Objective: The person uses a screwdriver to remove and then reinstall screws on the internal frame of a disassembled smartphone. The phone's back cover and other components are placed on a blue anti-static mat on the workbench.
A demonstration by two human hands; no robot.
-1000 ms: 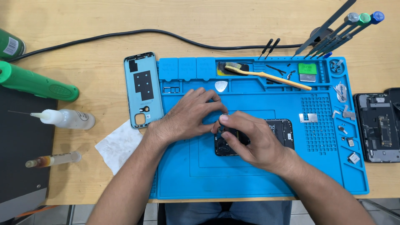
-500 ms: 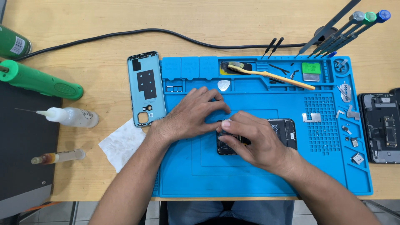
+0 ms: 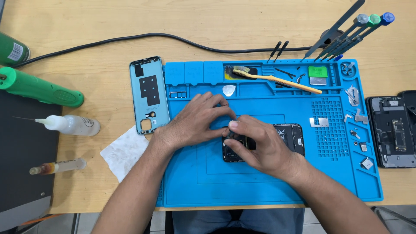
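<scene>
Both hands down on the opened black phone [image 3: 284, 138], mid-mat. Right hand [image 3: 260, 145] draped over the phone's left end, fingers curled, thumb tip pressing at the upper left corner; grip clamped on the phone body. Left hand [image 3: 195, 121] flat beside it, fingers spread and reaching right, fingertips meeting the right thumb at that same corner (touching the phone's edge, though exactly how much is hidden by the knuckles). Left grip: fingers together, pressing rather than wrapped around.

Phone lying flat, open side up, long axis running left to right across the blue repair mat [image 3: 260, 190]; right end uncovered, left end under the right hand. Which end is the top: cannot tell.

Forearms coming in from the bottom edge, angled inward, wrists low on the mat.

Further out: white pick [image 3: 229, 90] just above the left fingers. Yellow-handled brush [image 3: 277, 79] lying in the mat's top trays. Small metal parts [image 3: 357, 115] scattered in the right-hand compartments. Light blue back cover [image 3: 149, 94] off the mat's left edge on the wooden surface [image 3: 108, 56], white wipe [image 3: 123, 152] below it. Squeeze bottle [image 3: 71, 125] and green tool [image 3: 39, 88] at far left; second opened phone [image 3: 392, 132] at far right.
</scene>
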